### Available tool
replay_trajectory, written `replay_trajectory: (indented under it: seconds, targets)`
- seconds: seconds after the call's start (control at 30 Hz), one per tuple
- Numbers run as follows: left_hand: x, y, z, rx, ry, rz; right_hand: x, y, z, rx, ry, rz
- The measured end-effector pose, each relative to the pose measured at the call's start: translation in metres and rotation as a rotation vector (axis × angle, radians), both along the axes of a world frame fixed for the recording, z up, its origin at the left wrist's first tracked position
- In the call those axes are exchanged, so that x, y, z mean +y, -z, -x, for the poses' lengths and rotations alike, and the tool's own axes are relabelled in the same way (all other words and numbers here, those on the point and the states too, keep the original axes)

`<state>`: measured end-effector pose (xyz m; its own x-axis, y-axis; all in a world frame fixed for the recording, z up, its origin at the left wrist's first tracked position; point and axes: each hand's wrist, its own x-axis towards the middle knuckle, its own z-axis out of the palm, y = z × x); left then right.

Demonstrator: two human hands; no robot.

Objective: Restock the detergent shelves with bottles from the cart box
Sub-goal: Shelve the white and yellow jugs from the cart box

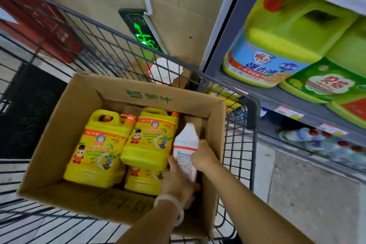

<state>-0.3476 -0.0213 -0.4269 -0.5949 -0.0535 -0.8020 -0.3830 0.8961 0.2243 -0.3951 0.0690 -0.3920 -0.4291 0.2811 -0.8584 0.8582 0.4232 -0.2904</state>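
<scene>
Lifting that white bottle point(186, 150) out of the cardboard box point(49, 150) is the step here, I'd say; left hand point(176, 176) curls round its lower body, right hand point(204, 156) wraps its far side, so both are gripping; I'd pull it straight up, since the box wall sits tight just right of the right hand and the yellow jugs point(122, 144) crowd just left of the left hand; open room is above, then rightward over the cart rim point(251, 113) toward the shelves point(297, 95)
</scene>
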Motion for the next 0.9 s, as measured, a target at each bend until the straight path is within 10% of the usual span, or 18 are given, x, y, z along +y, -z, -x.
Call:
replay_trajectory:
  seconds: [0.33,0.6,0.9]
  targets:
    - [-0.057,-0.074,0.077,-0.187,-0.324,-0.454,0.004,-0.008,-0.016,0.105,0.3,0.121]
    - [-0.132,-0.149,0.069,-0.208,-0.48,-0.794,-0.016,-0.085,-0.024,0.07,0.544,0.858]
    - [-0.156,-0.243,0.089,-0.046,-0.343,-0.985,-0.038,-0.181,-0.003,0.469,0.407,0.733]
